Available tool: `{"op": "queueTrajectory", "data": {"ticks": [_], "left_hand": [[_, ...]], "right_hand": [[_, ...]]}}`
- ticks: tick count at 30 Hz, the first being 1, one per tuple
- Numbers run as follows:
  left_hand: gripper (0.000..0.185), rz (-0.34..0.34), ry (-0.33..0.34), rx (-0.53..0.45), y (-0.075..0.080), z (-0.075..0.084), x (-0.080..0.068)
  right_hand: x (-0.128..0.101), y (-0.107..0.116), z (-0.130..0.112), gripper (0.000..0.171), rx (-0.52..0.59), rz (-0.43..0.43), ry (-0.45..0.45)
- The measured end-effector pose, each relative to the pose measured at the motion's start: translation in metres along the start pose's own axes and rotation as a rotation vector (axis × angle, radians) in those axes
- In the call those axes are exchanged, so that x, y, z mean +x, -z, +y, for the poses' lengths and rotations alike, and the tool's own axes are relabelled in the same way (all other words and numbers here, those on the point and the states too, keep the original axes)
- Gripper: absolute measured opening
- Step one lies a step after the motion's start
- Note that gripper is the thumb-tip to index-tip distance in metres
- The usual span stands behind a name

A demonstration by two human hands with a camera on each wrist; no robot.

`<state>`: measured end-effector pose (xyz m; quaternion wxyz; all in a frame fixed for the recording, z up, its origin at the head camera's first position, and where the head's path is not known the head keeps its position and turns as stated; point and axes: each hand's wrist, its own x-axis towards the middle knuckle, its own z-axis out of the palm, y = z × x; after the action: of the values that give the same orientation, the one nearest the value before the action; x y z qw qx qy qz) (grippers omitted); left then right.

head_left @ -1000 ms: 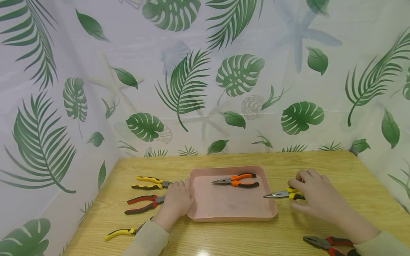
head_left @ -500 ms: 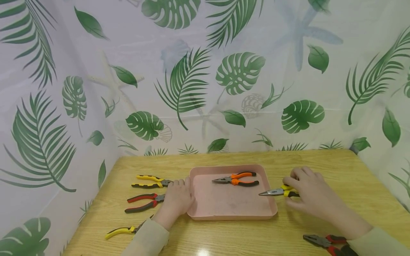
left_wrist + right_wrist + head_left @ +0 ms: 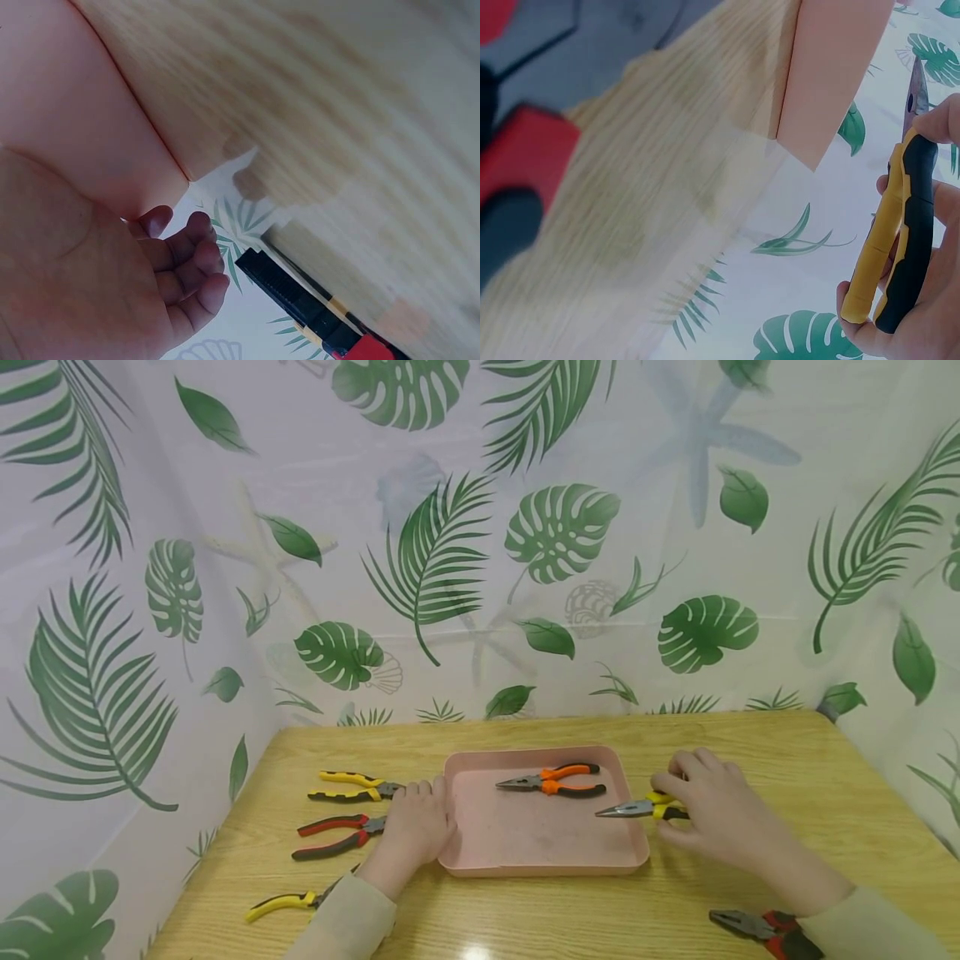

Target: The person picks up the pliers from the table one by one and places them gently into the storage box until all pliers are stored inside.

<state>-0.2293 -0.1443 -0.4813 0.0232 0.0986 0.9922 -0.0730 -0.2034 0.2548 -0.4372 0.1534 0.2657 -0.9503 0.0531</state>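
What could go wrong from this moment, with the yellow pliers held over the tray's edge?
The right hand holds the yellow-handled pliers only by the handles, nose over the pink tray rim; the tip might catch the rim. They could land on the orange pliers already inside. The left hand only rests against the tray's side, so a knock may shift it.

Yellow-black pliers (image 3: 352, 786) lying near the bench (image 3: 525, 918) left edge, red-black pliers (image 3: 336, 837) just in front of them. Yellow-handled pliers (image 3: 288, 903) sitting at the front left corner. Another red-handled pair (image 3: 757, 927) lying by the front right edge. Leaf-print curtain (image 3: 465, 552) hanging behind the bench.
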Motion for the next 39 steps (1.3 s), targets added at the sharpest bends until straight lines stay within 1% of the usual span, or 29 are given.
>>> {"op": "queueTrajectory", "data": {"ticks": [7, 10, 15, 21, 29, 39], "left_hand": [[0.036, 0.009, -0.006, 0.006, 0.003, 0.000, -0.002], [0.035, 0.019, -0.008, 0.001, 0.003, 0.000, -0.002], [0.034, 0.015, -0.010, -0.008, 0.002, -0.001, -0.002], [0.038, 0.009, -0.010, -0.004, 0.003, -0.001, -0.002], [0.036, 0.030, -0.017, -0.019, 0.004, -0.001, -0.003], [0.039, 0.028, -0.019, -0.008, 0.004, -0.001, -0.004]], "right_hand": [[0.003, -0.002, -0.002, 0.033, 0.012, 0.026, 0.019], [0.004, -0.003, -0.003, 0.034, 0.014, 0.015, 0.010], [0.006, -0.004, -0.004, 0.034, 0.018, -0.008, -0.009], [0.007, -0.008, -0.005, 0.034, 0.023, -0.016, -0.015], [0.009, -0.010, -0.008, 0.029, 0.032, 0.002, 0.005], [0.014, -0.007, -0.014, 0.035, 0.039, -0.021, -0.008]]}}
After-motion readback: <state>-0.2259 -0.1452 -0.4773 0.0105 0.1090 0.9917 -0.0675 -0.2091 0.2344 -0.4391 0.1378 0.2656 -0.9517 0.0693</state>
